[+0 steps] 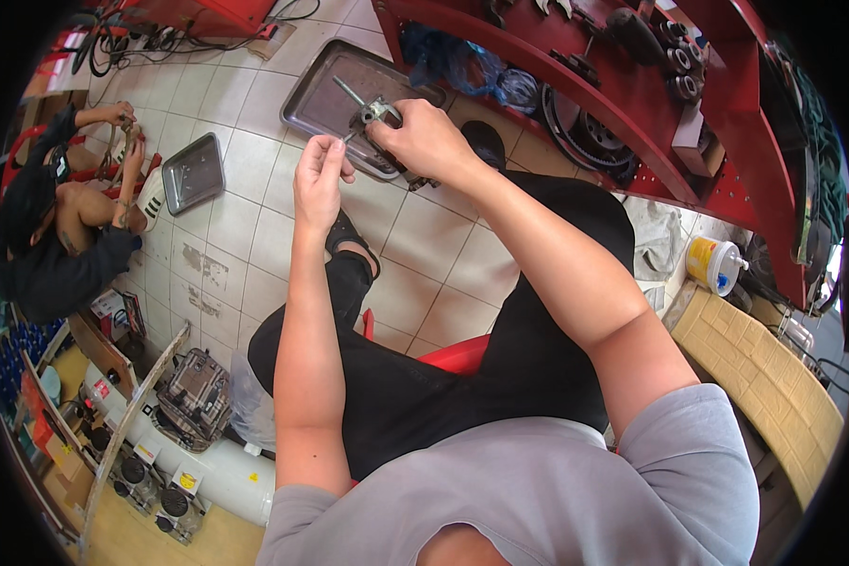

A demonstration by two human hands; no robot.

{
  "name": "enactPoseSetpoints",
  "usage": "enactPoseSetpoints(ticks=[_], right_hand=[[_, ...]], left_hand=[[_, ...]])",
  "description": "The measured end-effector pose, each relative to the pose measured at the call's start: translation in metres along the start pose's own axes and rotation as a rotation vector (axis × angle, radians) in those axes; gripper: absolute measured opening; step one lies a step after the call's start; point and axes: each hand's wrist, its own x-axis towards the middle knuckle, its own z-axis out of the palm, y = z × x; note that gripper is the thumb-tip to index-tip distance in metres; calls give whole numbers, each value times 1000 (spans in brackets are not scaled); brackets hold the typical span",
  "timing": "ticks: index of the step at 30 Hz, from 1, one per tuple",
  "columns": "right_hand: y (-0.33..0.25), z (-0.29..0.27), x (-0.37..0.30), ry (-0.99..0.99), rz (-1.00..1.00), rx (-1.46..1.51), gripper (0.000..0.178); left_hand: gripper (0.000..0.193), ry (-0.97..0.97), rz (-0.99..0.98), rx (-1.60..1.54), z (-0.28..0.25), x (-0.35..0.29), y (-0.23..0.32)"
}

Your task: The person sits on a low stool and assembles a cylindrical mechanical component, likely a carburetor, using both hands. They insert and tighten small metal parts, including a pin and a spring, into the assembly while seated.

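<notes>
Shirt (509,486) nearest, hand (426,140) grips metal part (375,111), open tiles (255,174) edging tray (377,72).

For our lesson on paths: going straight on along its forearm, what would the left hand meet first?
In the picture, the left hand comes to the big tray first; depth is unclear, so it may pass above.

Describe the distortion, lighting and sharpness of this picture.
Head view: fisheye distortion bows the red shelf, with black corners; head view: bright light, the tiled floor dimmer between the legs; head view: left hand and right hand look fairly sharp, but fine detail on the metal part is too small to read.
</notes>
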Motion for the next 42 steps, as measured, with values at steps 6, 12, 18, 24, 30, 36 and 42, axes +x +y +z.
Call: enactPoseSetpoints(ticks=[6, 12, 18, 24, 30, 36, 42], right_hand=[[-1, 0, -3, 10, -16, -16, 41], [-9, -5, -8, -27, 10, -8, 40], [-3, -3, -4, 7, 6, -11, 39], [-6, -4, -7, -17, -13, 3, 38], [-2, -2, -4, 15, -34, 13, 37], [-4, -3, -5, 0, -5, 7, 37], [-3, -1, -3, 6, -21, 2, 37]], left_hand=[[35, 39, -54, -61, 0, 0, -2], [34, 19, -67, -80, -4, 2, -11], [36, -1, -57, -103, -1, 1, 0], [36, 40, -127, -123, -3, 1, -6], [38, -3, -114, -102, -4, 3, -4], [35, 20, -170, -127, -2, 1, 3], [32, -6, -153, -183, -4, 2, -6]])
